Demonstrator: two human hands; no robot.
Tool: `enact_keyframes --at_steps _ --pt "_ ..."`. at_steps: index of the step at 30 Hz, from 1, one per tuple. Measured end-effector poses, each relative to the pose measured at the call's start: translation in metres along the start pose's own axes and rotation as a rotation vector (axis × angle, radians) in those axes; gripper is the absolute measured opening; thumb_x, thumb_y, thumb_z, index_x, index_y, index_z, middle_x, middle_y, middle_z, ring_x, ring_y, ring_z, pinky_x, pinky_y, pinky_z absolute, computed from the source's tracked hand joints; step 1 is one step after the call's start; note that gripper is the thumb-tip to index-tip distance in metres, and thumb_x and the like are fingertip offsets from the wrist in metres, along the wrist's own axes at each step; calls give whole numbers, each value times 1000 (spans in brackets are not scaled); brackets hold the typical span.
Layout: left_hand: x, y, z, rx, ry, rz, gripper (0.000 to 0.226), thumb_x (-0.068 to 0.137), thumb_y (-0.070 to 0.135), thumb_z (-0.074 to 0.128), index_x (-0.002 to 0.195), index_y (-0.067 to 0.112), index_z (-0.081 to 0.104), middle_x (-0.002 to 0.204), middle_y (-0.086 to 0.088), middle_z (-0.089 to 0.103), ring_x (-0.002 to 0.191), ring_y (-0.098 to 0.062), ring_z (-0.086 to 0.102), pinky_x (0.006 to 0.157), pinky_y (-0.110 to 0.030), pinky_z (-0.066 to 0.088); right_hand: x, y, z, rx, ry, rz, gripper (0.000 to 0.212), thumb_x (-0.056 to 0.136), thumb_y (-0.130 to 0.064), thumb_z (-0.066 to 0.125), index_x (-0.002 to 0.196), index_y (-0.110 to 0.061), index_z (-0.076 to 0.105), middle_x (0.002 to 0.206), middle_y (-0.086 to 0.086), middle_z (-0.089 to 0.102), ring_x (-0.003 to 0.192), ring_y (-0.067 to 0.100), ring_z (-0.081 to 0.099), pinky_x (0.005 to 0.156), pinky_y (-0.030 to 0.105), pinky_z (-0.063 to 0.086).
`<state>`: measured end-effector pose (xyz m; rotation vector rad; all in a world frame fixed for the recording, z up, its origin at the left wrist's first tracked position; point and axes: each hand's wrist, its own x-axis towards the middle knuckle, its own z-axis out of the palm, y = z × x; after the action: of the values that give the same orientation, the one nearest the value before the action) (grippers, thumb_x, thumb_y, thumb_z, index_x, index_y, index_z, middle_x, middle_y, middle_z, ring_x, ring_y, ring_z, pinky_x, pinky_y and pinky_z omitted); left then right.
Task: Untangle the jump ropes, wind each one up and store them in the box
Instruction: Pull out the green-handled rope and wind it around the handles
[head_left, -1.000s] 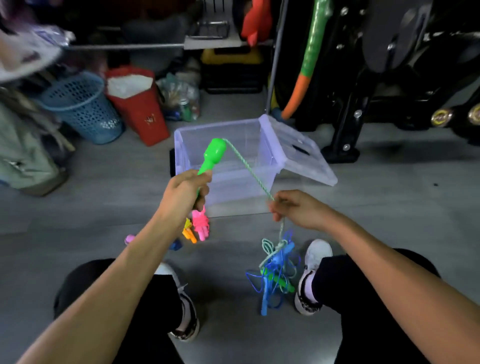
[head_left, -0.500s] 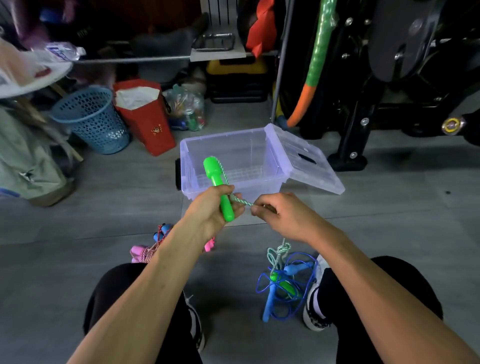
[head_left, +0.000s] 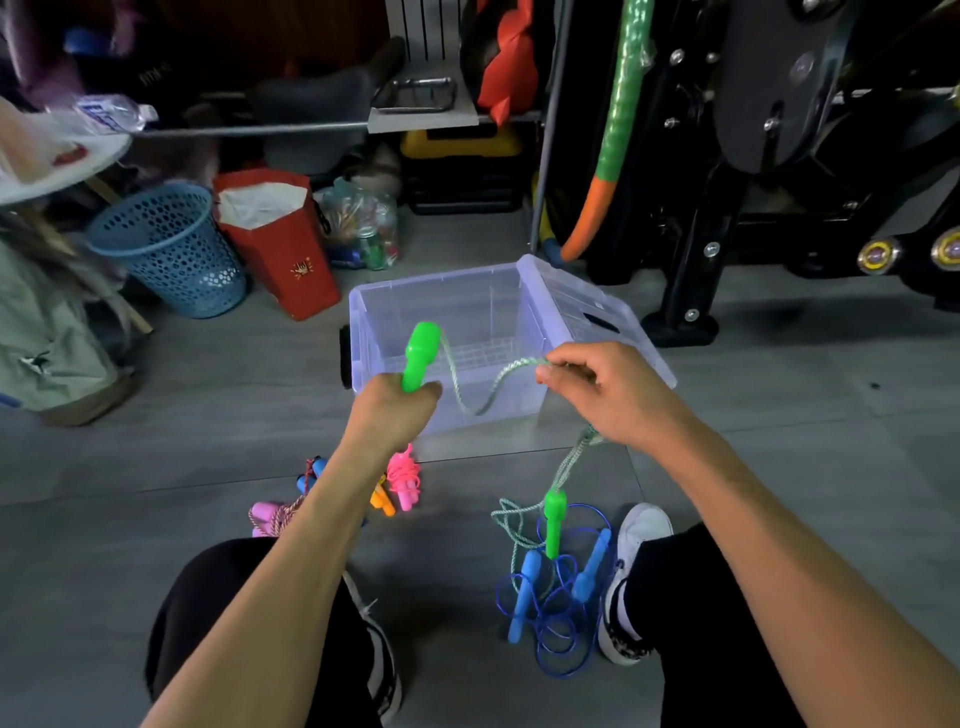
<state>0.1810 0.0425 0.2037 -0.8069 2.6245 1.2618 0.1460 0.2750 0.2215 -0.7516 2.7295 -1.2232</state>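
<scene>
hands: left hand (head_left: 395, 410) grips one green handle (head_left: 420, 356) | right hand (head_left: 618, 395) pinches green rope (head_left: 467, 400) | one box (head_left: 374, 322)

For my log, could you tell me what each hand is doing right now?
Left hand: grips the green handle.
Right hand: pinches the green rope.

The box (head_left: 498, 291) stands beyond both hands, basket (head_left: 171, 249) to its left.
</scene>
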Motion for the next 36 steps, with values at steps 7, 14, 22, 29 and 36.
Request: enact_keyframes --at_steps 7,14,22,29,36 --pt "-25 13 20 -395 -226 372 14 93 24 63 100 14 70 99 2 67 92 -8 60 84 -21 45 -2 -1 19 -29 -179 56 22 94 -34 60 74 -26 64 49 -9 45 48 7 40 49 22 27" --pt "-14 14 22 -753 -161 235 33 90 3 62 67 15 42 47 7 37 45 -11 34 47 -25 38 -3 6 19 39 -215 152 26 91 -33 64 75 -12 64 65 13 59 51 10 46 54 28 38" --pt "-3 -1 28 -6 -196 97 23 89 19 64 72 14 50 60 -6 53 49 -16 44 51 -27 42 -7 21 12 -58 -224 185 20 95 -23 58 77 -14 64 64 -1 66 59 7 64 60 27 48" --pt "-26 19 35 -396 -338 291 29 93 16 62 70 14 47 50 9 52 51 -9 49 58 -16 43 -6 6 25 54 -187 106 18 94 -24 60 81 -13 66 69 -2 69 67 20 64 66 35 50" --pt "-17 17 15 -931 -326 68 34 92 4 59 69 19 39 59 -3 41 39 -11 35 40 -19 38 -10 15 27 -51 -347 126 17 86 -10 61 89 -26 64 79 -15 62 76 7 61 71 23 47"
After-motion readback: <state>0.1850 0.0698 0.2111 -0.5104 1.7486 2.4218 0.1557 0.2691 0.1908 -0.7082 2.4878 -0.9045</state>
